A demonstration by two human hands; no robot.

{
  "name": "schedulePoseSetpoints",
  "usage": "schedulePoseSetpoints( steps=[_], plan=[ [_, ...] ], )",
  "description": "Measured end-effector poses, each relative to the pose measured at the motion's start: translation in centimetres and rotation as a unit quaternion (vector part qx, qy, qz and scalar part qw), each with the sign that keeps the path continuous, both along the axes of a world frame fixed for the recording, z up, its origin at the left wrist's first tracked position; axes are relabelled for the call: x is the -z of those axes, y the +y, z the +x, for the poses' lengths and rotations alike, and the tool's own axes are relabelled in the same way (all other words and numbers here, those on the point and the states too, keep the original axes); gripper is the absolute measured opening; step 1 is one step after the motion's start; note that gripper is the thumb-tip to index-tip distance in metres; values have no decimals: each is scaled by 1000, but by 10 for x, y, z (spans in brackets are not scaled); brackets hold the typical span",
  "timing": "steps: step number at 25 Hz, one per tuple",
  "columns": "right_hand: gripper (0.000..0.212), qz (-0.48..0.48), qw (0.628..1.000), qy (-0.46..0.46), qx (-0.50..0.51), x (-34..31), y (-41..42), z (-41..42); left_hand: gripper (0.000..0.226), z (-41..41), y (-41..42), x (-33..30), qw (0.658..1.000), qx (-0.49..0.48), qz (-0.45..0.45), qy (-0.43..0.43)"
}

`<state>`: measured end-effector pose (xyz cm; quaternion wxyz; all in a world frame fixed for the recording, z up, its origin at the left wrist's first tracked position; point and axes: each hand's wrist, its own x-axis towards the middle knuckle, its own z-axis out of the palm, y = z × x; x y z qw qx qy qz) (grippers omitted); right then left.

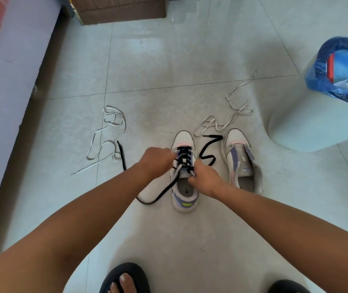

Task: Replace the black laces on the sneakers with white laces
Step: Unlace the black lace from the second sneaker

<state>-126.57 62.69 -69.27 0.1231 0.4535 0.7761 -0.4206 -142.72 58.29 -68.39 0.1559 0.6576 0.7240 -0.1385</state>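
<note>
Two white sneakers stand side by side on the tiled floor. The left sneaker (pixel 184 187) carries a black lace (pixel 184 157) through its eyelets, with loose ends trailing left and right. My left hand (pixel 157 160) grips the shoe's left side at the eyelets. My right hand (pixel 203 176) pinches the black lace near the tongue. The right sneaker (pixel 242 161) has no lace. One white lace (pixel 109 136) lies tangled to the left, another white lace (pixel 230 115) beyond the shoes' toes.
A white bin with a blue liner (pixel 338 81) stands at the right. A cardboard box (pixel 120 9) sits at the back, a bed edge (pixel 10 81) runs along the left. My feet in dark slippers (pixel 126 280) are at the bottom.
</note>
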Motion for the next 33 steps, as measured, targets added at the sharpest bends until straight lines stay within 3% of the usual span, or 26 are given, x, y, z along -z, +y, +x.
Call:
schedulePoseSetpoints(
  steps=[1,2,3,4,6,7,8,9,10,12,13,14,15,16,17,18,19,20,21,22,24,26,27,29,30,33],
  plan=[
    [17,-2,1000,1,-6,0,-3,-1,18,-3,1,0,997,34,11,70],
    [16,1,1000,-1,-13,1,-5,-2,21,-1,3,2,996,-10,15,83],
    [16,4,1000,-7,-16,1,-5,-2,19,3,4,5,992,-128,0,12],
    [17,4,1000,-13,-14,1,-5,-2,17,7,6,8,960,-257,-16,-113],
    [23,4,1000,-19,-6,2,-4,-1,28,18,8,0,772,-489,-167,-371],
    [22,5,1000,-21,-7,3,-3,0,33,21,6,1,716,-499,-213,-440],
    [20,4,1000,-21,-8,3,-3,1,35,20,3,5,715,-467,-232,-465],
    [18,3,1000,-19,-7,2,-4,2,35,17,-1,5,746,-423,-227,-461],
    [17,1,1000,-15,-6,2,-4,3,34,11,-4,8,801,-370,-205,-424],
    [17,-2,1000,-10,-7,0,-4,4,30,-10,-7,9,938,-240,-150,-201],
    [17,-1,1000,-8,-5,0,-4,4,28,-23,-8,10,979,-169,-109,-33],
    [16,0,1000,-6,-5,0,-5,4,27,-33,-10,9,988,-118,-58,87],
    [16,4,1000,-6,-6,1,-6,4,29,-37,-10,6,985,-105,-26,136],
    [17,8,1000,-8,-8,0,-6,3,35,-38,-9,5,984,-141,-26,103],
    [17,12,1000,-11,-6,1,-6,3,46,-33,-8,6,972,-231,-48,-15],
    [17,15,1000,-12,-3,1,-6,2,56,-22,-7,5,914,-343,-107,-191],
    [17,17,1000,-10,-3,1,-6,2,59,-8,-9,6,829,-415,-174,-333],
    [17,18,1000,-9,-3,1,-7,2,55,4,-13,5,776,-432,-207,-410],
    [17,20,1000,-8,-2,2,-7,3,49,12,-16,6,765,-418,-209,-443],
    [17,22,1000,-7,0,3,-6,3,44,16,-17,10,781,-394,-192,-445],
    [17,20,1000,-1,-1,4,-7,4,39,11,-16,11,861,-314,-141,-375],
    [18,14,1000,-1,-7,6,-6,6,33,-7,-8,8,954,-201,-93,-203],
    [18,11,1000,-3,-7,6,-5,8,29,-23,-6,6,975,-190,-62,-102],
    [17,3,1000,0,-1,9,-2,12,27,-66,-9,-1,963,-264,-26,50],
    [16,2,1000,1,4,10,-1,14,27,-81,-15,-4,946,-312,-27,79],
    [25,8,1000,0,12,13,1,16,36,-67,-20,-5,941,-332,-64,-9]
  ],
)
